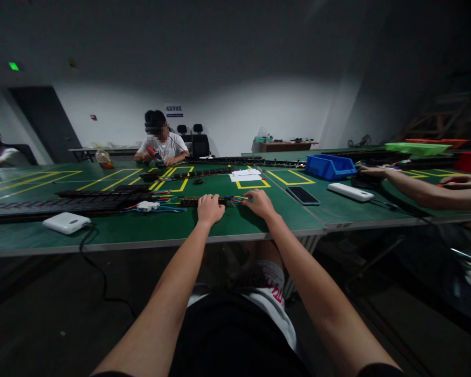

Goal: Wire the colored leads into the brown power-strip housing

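On the green table (235,226), my left hand (211,209) is closed around a long black strip (190,201), pressing it to the surface. From the strip's right end comes a bundle of thin coloured wires (236,199), with red, yellow, green and blue among them. Fingers bent together, my right hand (260,203) grips the ends of these wires. Its fingertips partly cover them, so I cannot tell which wires are pinched. Left of my left hand, a white connector block (147,206) lies among more loose wires.
Several black strips (66,204) lie at left near a white power bank (66,222). A phone (303,196), another white power bank (350,192) and a blue bin (329,166) are at right. White papers (246,175) lie ahead. One co-worker (163,144) sits opposite; another's arms (419,191) reach in.
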`<action>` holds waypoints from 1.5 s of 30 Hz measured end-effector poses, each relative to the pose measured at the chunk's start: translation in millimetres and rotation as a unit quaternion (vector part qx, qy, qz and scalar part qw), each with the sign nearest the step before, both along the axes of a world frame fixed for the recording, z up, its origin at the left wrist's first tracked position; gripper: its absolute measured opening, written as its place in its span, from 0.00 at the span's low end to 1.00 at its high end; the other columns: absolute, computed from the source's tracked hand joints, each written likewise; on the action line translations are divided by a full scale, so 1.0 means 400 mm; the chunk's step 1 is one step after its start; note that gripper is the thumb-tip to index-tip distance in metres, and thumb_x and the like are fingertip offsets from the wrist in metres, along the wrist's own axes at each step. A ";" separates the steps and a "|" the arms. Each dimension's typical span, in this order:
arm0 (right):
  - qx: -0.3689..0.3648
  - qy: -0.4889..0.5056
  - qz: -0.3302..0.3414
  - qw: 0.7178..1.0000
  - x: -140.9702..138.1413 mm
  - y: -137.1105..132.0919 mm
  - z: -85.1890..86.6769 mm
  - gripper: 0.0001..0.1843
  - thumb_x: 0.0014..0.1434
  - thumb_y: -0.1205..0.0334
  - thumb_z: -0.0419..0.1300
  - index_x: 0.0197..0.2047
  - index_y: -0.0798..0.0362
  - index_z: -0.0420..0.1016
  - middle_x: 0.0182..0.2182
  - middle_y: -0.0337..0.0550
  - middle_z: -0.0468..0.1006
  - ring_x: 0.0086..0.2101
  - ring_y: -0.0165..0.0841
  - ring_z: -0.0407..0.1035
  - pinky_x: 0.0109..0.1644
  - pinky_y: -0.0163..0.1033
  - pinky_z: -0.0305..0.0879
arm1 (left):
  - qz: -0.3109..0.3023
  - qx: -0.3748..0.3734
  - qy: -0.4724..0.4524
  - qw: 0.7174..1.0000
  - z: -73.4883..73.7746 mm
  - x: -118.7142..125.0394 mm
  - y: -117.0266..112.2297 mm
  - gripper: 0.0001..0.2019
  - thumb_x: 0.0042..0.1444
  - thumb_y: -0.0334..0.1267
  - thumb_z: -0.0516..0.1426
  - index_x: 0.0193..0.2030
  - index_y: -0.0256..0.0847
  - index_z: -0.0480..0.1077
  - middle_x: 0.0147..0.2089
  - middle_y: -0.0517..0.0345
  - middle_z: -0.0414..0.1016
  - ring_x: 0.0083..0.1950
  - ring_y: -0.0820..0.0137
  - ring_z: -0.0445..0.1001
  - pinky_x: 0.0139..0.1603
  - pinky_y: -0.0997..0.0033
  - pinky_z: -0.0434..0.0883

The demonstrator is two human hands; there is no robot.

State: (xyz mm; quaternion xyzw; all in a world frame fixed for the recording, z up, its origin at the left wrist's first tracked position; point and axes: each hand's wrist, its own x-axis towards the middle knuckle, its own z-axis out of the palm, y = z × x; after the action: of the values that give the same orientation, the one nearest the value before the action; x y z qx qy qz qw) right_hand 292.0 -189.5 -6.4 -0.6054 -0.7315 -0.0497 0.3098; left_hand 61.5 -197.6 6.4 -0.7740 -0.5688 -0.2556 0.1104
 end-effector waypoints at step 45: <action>-0.018 -0.028 -0.029 0.999 -0.011 0.003 0.006 0.23 0.73 0.50 0.51 0.44 0.53 0.84 0.41 0.52 0.82 0.45 0.39 0.72 0.47 0.37 0.62 | 0.000 -0.007 -0.005 1.000 0.003 0.000 -0.006 0.18 0.63 0.39 0.54 0.58 0.41 0.74 0.56 0.44 0.78 0.60 0.54 0.71 0.67 0.52 0.64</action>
State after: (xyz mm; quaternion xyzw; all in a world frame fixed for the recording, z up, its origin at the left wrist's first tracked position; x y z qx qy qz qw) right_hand 287.5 -188.5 -4.0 -0.6305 -0.7225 -0.0619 0.2768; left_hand 61.6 -199.8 7.6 -0.7730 -0.5714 -0.2559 0.1024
